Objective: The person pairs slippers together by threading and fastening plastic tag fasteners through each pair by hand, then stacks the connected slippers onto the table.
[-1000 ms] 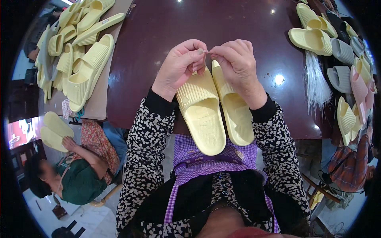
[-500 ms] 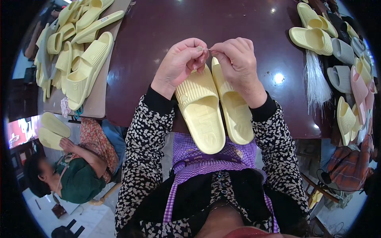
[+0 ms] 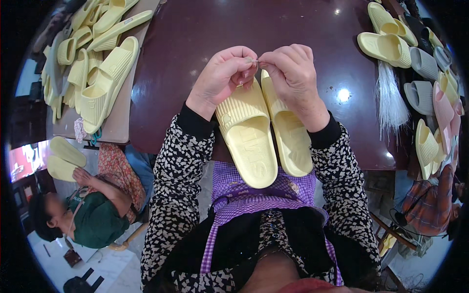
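Observation:
Two pale yellow slide sandals [image 3: 254, 141] lie side by side with their heels on my purple checked apron and their toes on the dark red-brown table [image 3: 195, 44]. My left hand [image 3: 222, 75] and my right hand [image 3: 293, 73] meet above the toe ends. Between the fingertips of both hands is a thin, short, light-coloured strand or pin [image 3: 256, 61], too small to name. Both hands rest against the sandals' straps.
A pile of yellow sandals [image 3: 97, 63] lies on a board at the left. More yellow, grey and pink sandals [image 3: 415, 53] and a bundle of white strands [image 3: 391, 97] lie at the right. Another person [image 3: 93, 205] sits low at the left.
Both hands stay pinched together over the sandals' toes; the sandals have barely shifted.

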Demonstrator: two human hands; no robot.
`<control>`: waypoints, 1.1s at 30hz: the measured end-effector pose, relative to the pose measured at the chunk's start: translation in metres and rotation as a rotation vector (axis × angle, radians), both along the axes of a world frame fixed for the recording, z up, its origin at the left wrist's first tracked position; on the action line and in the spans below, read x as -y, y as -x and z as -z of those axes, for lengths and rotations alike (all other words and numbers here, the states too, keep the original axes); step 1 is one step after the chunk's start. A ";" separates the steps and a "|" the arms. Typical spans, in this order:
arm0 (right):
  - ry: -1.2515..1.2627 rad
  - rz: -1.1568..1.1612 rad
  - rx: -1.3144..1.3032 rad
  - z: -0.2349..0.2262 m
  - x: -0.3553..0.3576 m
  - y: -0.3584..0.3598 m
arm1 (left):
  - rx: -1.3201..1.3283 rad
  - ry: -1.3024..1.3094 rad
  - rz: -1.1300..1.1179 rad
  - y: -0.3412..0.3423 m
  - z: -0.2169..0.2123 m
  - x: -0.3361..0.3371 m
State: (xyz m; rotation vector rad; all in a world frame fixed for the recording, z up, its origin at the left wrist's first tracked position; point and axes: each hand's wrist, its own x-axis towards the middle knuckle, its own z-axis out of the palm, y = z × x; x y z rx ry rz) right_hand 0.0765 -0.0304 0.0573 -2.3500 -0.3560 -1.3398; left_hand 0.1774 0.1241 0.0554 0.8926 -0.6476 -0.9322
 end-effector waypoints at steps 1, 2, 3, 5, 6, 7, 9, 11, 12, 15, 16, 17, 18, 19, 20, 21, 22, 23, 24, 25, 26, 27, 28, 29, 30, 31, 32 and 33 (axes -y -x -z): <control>-0.002 0.001 0.000 0.000 0.000 0.000 | 0.014 -0.009 -0.009 0.001 0.000 0.000; -0.004 0.003 0.001 0.001 0.000 0.000 | 0.029 -0.018 -0.017 0.001 -0.001 0.000; -0.005 0.003 -0.001 0.001 0.000 0.000 | 0.043 -0.027 -0.026 0.002 -0.001 0.001; -0.011 0.008 0.003 0.002 0.000 0.000 | 0.043 -0.013 -0.027 0.002 0.001 0.001; -0.014 0.010 0.005 0.002 -0.001 0.000 | 0.045 0.001 -0.029 0.002 0.002 0.002; -0.014 0.010 0.004 0.002 -0.001 0.001 | 0.047 0.016 -0.030 0.002 0.003 0.003; -0.015 0.011 -0.006 0.003 -0.001 0.001 | 0.045 0.009 -0.038 0.002 0.006 0.003; -0.017 0.011 -0.013 0.004 -0.001 0.001 | 0.041 -0.005 -0.054 0.001 0.008 0.003; -0.028 0.013 -0.019 0.004 -0.002 0.001 | 0.040 -0.005 -0.054 0.000 0.009 0.003; -0.050 0.015 -0.033 0.007 -0.003 -0.001 | 0.076 0.008 -0.019 -0.002 0.012 0.002; -0.065 0.003 -0.030 0.009 -0.003 -0.003 | 0.074 0.006 -0.020 -0.002 0.013 0.001; -0.079 -0.009 -0.026 0.010 -0.004 -0.005 | 0.089 -0.010 -0.057 -0.001 0.013 0.001; -0.093 -0.020 -0.021 0.009 -0.004 -0.006 | 0.107 -0.025 -0.095 -0.001 0.012 0.001; -0.093 -0.020 -0.017 0.007 -0.005 -0.008 | 0.126 -0.040 -0.131 -0.001 0.010 0.002; -0.121 -0.011 -0.034 0.006 -0.006 -0.007 | 0.129 -0.039 -0.127 0.000 0.011 0.003; -0.148 0.000 -0.048 0.004 -0.007 -0.005 | 0.135 -0.024 -0.150 0.000 0.011 0.005; -0.174 0.012 -0.057 0.000 -0.007 -0.004 | 0.145 -0.007 -0.170 0.001 0.009 0.007; -0.169 0.021 -0.043 -0.004 -0.007 -0.002 | 0.158 0.012 -0.187 0.002 0.006 0.009; -0.176 0.017 -0.050 -0.005 -0.007 0.000 | 0.175 0.022 -0.175 0.005 0.001 0.010; -0.178 0.020 -0.042 -0.003 -0.006 -0.001 | 0.213 -0.061 -0.221 0.008 0.000 0.009; -0.166 0.036 -0.028 -0.004 -0.001 -0.001 | 0.254 -0.127 -0.259 0.009 -0.001 0.012; -0.177 0.041 -0.030 -0.003 0.001 -0.002 | 0.251 -0.134 -0.261 0.008 0.001 0.012; -0.186 0.046 -0.030 -0.001 0.001 -0.002 | 0.248 -0.138 -0.261 0.005 0.006 0.011; -0.213 0.040 -0.032 0.002 0.001 -0.006 | 0.248 -0.139 -0.284 0.003 0.008 0.009; -0.232 0.029 -0.030 -0.001 -0.002 -0.003 | 0.252 -0.131 -0.313 0.005 0.005 0.005; -0.196 0.042 0.021 -0.005 -0.001 -0.001 | 0.295 -0.085 -0.303 0.004 0.001 0.005; -0.218 0.048 0.008 -0.006 0.001 -0.001 | 0.276 -0.056 -0.299 0.001 0.003 0.005; -0.240 0.056 -0.009 -0.006 0.004 -0.001 | 0.252 -0.029 -0.294 -0.001 0.004 0.008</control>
